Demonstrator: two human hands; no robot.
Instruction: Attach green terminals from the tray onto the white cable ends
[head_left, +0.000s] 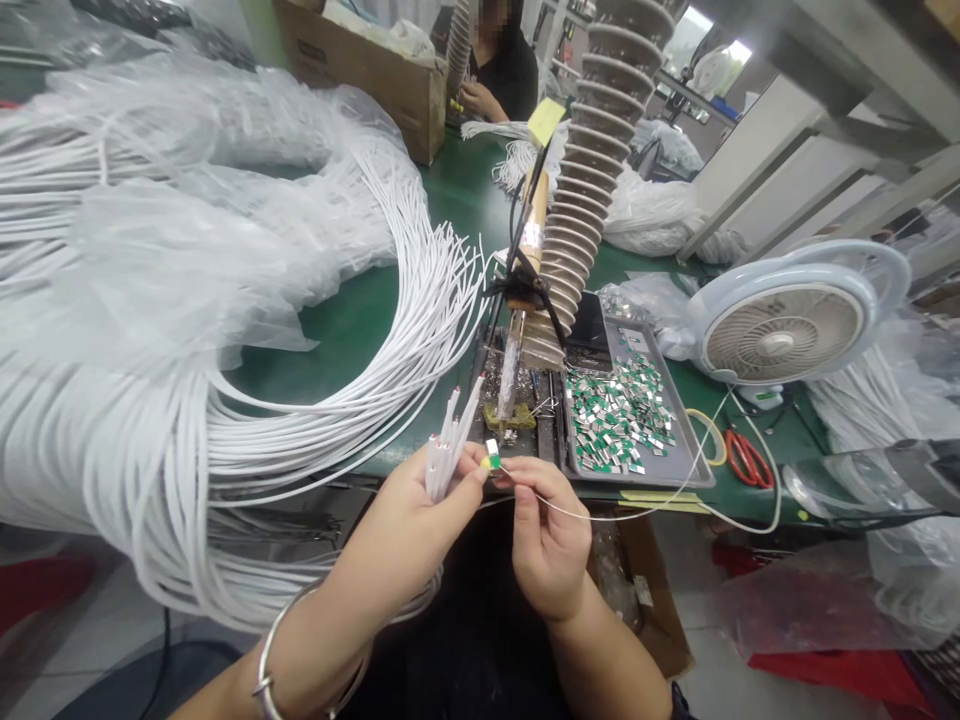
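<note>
My left hand [409,535] is closed around a bunch of white cable ends [452,432] that stick up from its fingers. Its thumb and forefinger also pinch a tiny green and white chip [492,455]. My right hand [547,535] is pinched on a thin solder wire [637,512] right beside the chip. The wire trails off to the right along the table edge. Just beyond my fingers, a soldering iron [511,370] points down onto a small stand.
A big coil of white cables [247,420] under clear plastic fills the left. A grey tray [671,470] holds several green chips. A small fan [784,330], red scissors [746,458], a ribbed hose [592,190] and a cardboard box [375,75] stand on the green table. Another person sits opposite.
</note>
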